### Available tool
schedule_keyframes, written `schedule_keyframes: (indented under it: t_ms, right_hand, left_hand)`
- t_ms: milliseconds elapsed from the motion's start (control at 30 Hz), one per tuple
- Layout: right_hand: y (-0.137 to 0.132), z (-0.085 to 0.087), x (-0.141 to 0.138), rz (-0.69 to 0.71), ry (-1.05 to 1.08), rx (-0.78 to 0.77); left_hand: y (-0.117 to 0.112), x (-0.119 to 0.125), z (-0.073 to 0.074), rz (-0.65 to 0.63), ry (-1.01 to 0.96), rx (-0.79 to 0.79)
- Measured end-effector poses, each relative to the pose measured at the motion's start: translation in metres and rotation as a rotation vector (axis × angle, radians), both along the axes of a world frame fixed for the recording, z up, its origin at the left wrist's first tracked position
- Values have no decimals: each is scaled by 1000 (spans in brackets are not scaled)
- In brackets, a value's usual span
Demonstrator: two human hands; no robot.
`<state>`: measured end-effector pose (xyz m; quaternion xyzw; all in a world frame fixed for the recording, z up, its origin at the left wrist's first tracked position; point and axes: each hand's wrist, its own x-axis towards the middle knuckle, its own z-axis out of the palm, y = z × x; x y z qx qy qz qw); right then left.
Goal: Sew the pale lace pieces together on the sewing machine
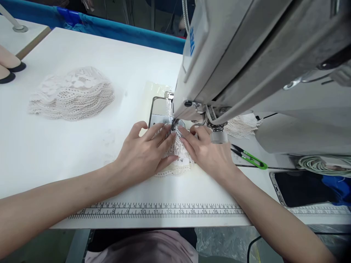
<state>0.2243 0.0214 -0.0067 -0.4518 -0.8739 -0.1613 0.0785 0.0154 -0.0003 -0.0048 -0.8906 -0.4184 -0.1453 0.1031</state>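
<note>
A piece of white lace [179,149] lies under the presser foot [174,124] of the sewing machine [219,54]. My left hand [146,149] rests on the lace's left side, its fingers stretched out and spread, fingertips close to the foot. On the right side, my right hand [207,149] lies with its fingers extended onto the lace, near the needle area. Part of the lace is covered by both hands. The needle itself cannot be made out clearly.
A stack of lace pieces [72,95] sits at the left. More lace [241,126] lies behind the machine head. Green thread snips [251,157], a phone [301,188] and coiled cord [326,164] are at the right. A printed ruler [156,211] runs along the front edge.
</note>
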Motion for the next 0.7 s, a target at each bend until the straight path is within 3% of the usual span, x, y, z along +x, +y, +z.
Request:
schedule_keyframes:
  t_ms: [133,267,367,500,600,700]
  right_hand:
    - [0,0,0,2,-19,41]
    - [-4,10,3,12,28,-24]
    - [-8,24,9,80,171,-235]
    - [-9,41,16,201,251,-691]
    - [-8,43,17,196,274,-786]
    - [-8,42,17,158,390,-790]
  left_hand:
    - [2,0,-1,5,6,5]
    - [0,-3,4,-9,16,36]
    - [-3,-8,19,-19,9,62]
    - [-9,-14,39,-116,17,-163]
    - [-19,-15,40,-163,105,-256]
    - [-28,-15,35,-79,85,-311]
